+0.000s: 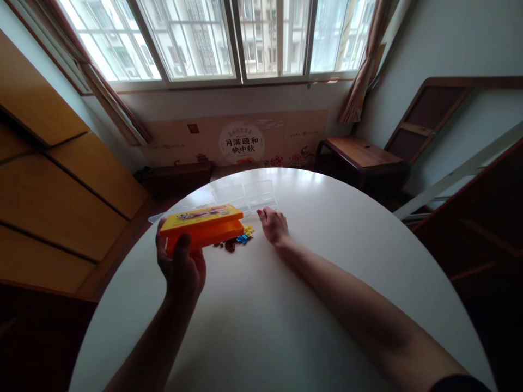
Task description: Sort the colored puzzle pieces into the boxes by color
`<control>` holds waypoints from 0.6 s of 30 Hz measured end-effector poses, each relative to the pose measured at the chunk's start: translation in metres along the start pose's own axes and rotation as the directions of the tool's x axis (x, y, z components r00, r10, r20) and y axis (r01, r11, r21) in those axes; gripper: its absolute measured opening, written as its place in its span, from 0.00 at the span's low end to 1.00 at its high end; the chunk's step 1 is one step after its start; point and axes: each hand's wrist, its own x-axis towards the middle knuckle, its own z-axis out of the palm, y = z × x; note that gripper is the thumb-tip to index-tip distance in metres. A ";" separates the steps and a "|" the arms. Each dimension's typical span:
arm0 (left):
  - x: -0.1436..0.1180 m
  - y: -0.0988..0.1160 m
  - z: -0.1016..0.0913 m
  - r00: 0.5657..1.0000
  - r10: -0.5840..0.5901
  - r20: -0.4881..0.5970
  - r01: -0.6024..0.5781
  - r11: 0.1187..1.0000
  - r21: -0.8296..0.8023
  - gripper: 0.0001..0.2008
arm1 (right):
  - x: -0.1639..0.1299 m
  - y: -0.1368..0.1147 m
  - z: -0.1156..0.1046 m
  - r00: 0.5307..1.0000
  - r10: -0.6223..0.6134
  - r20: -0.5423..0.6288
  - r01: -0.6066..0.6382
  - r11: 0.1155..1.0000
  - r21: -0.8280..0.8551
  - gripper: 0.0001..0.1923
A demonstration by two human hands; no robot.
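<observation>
My left hand (182, 269) grips an orange and yellow box (203, 224) by its near left end and holds it above the round white table (327, 256). Small colourful pieces (239, 240), brown, blue and yellow, lie in a little pile on the table just under the box's right end. My right hand (273, 225) rests on the table right of that pile, fingers loosely curled and holding nothing. Clear plastic trays (245, 195) lie on the table just beyond both hands.
Behind the table a printed cardboard panel (241, 142) leans under the window. A dark wooden side table (359, 155) stands at the back right and wooden cabinets (61, 185) line the left wall. A slanted frame (457, 174) runs along the right.
</observation>
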 end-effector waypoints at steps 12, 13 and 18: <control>-0.005 0.014 -0.003 0.996 -0.092 0.013 0.093 0.978 -0.188 0.40 | -0.016 -0.032 0.018 0.937 -0.224 0.269 0.312 0.885 -0.347 0.13; -0.005 0.014 -0.003 0.996 -0.085 0.016 0.086 0.981 -0.176 0.40 | -0.017 -0.032 0.019 0.937 -0.233 0.261 0.312 0.895 -0.318 0.12; -0.002 0.011 -0.008 0.997 -0.031 0.077 0.040 0.993 -0.114 0.37 | -0.019 -0.029 0.021 0.926 -0.298 0.232 0.311 0.950 -0.021 0.11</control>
